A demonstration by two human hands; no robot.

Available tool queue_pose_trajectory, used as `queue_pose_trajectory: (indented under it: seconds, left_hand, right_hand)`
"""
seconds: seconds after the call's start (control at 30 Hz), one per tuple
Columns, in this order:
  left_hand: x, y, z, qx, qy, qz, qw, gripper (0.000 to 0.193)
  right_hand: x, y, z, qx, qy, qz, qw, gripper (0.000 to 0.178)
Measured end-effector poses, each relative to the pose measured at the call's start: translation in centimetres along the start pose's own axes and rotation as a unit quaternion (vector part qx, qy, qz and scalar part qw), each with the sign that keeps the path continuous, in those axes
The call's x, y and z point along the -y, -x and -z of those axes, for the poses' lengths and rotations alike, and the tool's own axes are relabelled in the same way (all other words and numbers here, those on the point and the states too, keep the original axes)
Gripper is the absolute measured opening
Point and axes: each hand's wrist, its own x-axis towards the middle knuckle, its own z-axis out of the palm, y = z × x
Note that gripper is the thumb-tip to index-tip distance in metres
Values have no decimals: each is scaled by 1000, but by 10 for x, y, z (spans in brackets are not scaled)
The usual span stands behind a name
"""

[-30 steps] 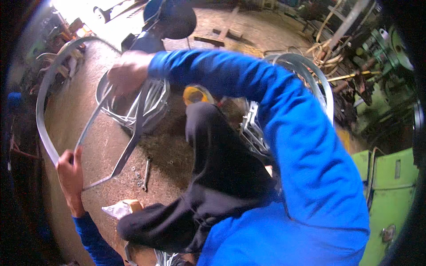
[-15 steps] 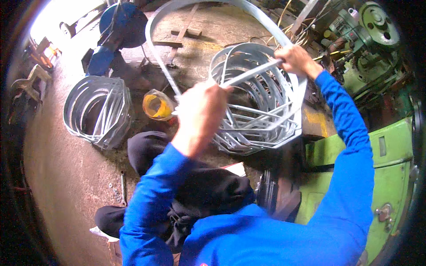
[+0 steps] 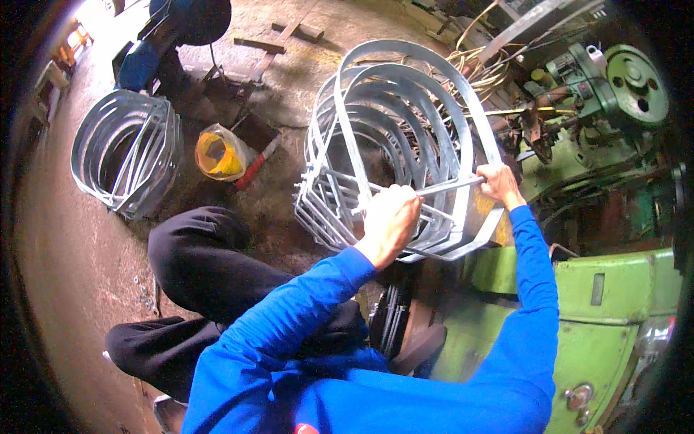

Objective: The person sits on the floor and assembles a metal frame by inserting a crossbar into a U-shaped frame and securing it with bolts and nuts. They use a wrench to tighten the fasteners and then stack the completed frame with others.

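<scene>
A galvanised metal hoop [image 3: 470, 94], bent from flat strip with a rod [image 3: 450, 185] across its open side, sits at the top of a stack of similar hoops [image 3: 428, 134]. My left hand [image 3: 390, 223] is closed round the rod's left end, where it meets the strip. At the other end, my right hand [image 3: 500, 184] grips the rod beside the strip's right side. Both palms and some fingertips are hidden. The stacked hoops lean together on the floor in front of me, their own rods crossing at the near side.
Another bundle of hoops [image 3: 81, 155] stands at the left. Between the stacks are a yellow container in clear plastic [image 3: 220, 155] and a red-handled tool [image 3: 253, 172]. Green machinery [image 3: 578, 289] borders my right side. Metal rods [image 3: 392, 318] lie near my leg.
Both hands have brought the hoop down from above and beyond the stack onto its top. The view has shifted, so the floor objects appear farther left.
</scene>
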Motion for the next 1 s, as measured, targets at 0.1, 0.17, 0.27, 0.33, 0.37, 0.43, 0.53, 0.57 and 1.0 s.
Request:
queue_pose_trajectory:
  seconds: [0.1, 0.17, 0.27, 0.33, 0.37, 0.43, 0.53, 0.57, 1.0]
  left_hand:
    - [-5, -4, -10, -9, -21, 28, 999, 33]
    - [-8, -8, -9, -1, -28, 36, 999, 32]
    - [-6, -8, -19, -3, -20, 72, 997, 31]
    - [-4, -7, -23, 6, -31, 78, 996, 30]
    - [-2, -6, -24, 8, -37, 82, 996, 30]
    - [-1, -4, -26, 4, -44, 96, 994, 30]
    - [2, 0, -33, -2, -52, 96, 994, 30]
    - [1, 0, -33, -2, -61, 107, 992, 29]
    - [5, 7, -34, 10, -130, 2, 991, 21]
  right_hand:
    - [-11, -14, -14, -58, -61, 78, 993, 16]
    - [-24, -27, -24, 8, 11, 32, 999, 10]
    - [-29, -34, -39, -21, -2, 57, 998, 10]
    - [-35, -34, -43, -35, -9, 72, 997, 13]
    - [-34, -35, -45, -34, -9, 69, 997, 15]
    - [-30, -34, -49, -33, -19, 63, 997, 19]
    - [-11, -38, -43, -39, -38, 57, 997, 22]
    - [-8, -36, -41, -44, -40, 51, 997, 22]
    - [3, -33, -44, -52, -51, -17, 997, 28]
